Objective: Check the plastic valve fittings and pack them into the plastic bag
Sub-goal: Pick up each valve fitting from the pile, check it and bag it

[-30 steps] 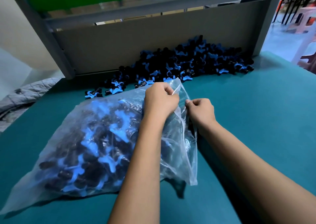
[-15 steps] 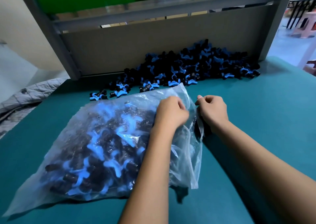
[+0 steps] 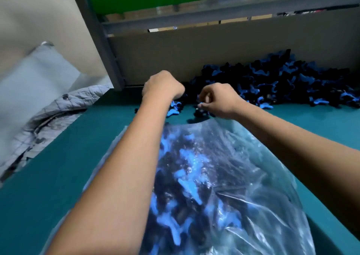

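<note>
Two hands reach past the bag (image 3: 224, 176) toward the fittings at the back of the table (image 3: 48, 186). The left hand (image 3: 162, 86) is curled into a fist above a few loose fittings (image 3: 174, 109) at the near left edge of the pile (image 3: 282, 83); what its fingers hold, if anything, is hidden by the back of the hand. The right hand (image 3: 218, 98) has thumb and fingers curled together, pinching what looks like a blue-and-black fitting, though blur makes this uncertain. It hovers just beyond the bag's far edge.

The bag is clear plastic, lying on the green table beneath both forearms, and is packed with black fittings with blue handles. The pile lies heaped against a grey board (image 3: 214, 55) at the table's rear, spreading toward the right edge of view. A grey metal post (image 3: 101, 46) stands at the left end of the board. A grey quilted cloth (image 3: 48, 116) lies off the table's left side.
</note>
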{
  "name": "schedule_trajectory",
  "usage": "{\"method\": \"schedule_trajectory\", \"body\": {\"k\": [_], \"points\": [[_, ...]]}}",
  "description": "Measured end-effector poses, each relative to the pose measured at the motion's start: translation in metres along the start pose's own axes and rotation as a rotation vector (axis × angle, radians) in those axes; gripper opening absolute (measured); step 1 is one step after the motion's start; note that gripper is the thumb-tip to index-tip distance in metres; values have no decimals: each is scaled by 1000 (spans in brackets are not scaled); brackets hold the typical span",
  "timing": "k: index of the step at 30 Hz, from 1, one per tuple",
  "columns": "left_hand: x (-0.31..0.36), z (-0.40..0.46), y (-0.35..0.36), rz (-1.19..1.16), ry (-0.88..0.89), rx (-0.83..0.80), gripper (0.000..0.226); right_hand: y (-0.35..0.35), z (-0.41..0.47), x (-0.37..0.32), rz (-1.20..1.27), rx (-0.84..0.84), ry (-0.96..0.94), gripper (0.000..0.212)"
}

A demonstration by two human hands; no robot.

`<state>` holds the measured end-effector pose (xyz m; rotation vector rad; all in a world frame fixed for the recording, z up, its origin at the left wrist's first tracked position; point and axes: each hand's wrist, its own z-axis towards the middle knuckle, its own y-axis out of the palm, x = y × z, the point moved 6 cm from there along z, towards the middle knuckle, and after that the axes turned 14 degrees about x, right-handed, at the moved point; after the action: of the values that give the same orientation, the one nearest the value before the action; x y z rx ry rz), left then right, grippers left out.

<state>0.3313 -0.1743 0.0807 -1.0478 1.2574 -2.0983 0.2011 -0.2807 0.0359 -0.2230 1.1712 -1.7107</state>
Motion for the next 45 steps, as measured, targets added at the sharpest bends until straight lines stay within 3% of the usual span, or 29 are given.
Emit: {"method": "schedule_trajectory", "body": {"k": [2, 5, 8, 10, 12, 15, 20, 25, 28, 34, 39, 42, 45], "points": [[-35, 24, 17, 158, -55, -86, 38, 29, 17, -20, -84, -146, -148, 32], [-77, 47, 49, 319, -108, -214, 56, 72, 31, -37, -220, -292, -280, 53], [-93, 55, 75, 308, -48, -364, 72, 106, 33, -42, -306, -400, -344, 68], [-93, 55, 84, 265, 13, -398, 68, 120, 30, -43, -304, -457, -348, 77], [-87, 56, 89, 228, 72, -382, 61, 128, 25, -45, -290, -452, -344, 71], [-77, 53, 93, 163, 99, -368, 48, 124, 20, -47, -232, -309, -341, 50], [-50, 34, 95, 62, 154, -479, 26, 95, 7, -42, -3, -207, -300, 24], [-25, 18, 88, 3, 134, -448, 33, 77, -5, -23, 85, -292, -72, 42], [-5, 12, 75, -7, 149, -357, 32, 71, -15, -7, 290, -299, 138, 51], [52, -17, 41, -245, 163, -136, 46, 11, -37, 21, 624, 1, 262, 41], [106, -76, 30, -582, 145, -87, 22, -57, -95, 64, 943, 200, 370, 33], [136, -120, 31, -673, 245, -57, 13, -79, -142, 100, 1134, 286, 561, 24], [152, -170, 44, -751, 309, -121, 13, -90, -191, 133, 1178, 334, 782, 34]]}}
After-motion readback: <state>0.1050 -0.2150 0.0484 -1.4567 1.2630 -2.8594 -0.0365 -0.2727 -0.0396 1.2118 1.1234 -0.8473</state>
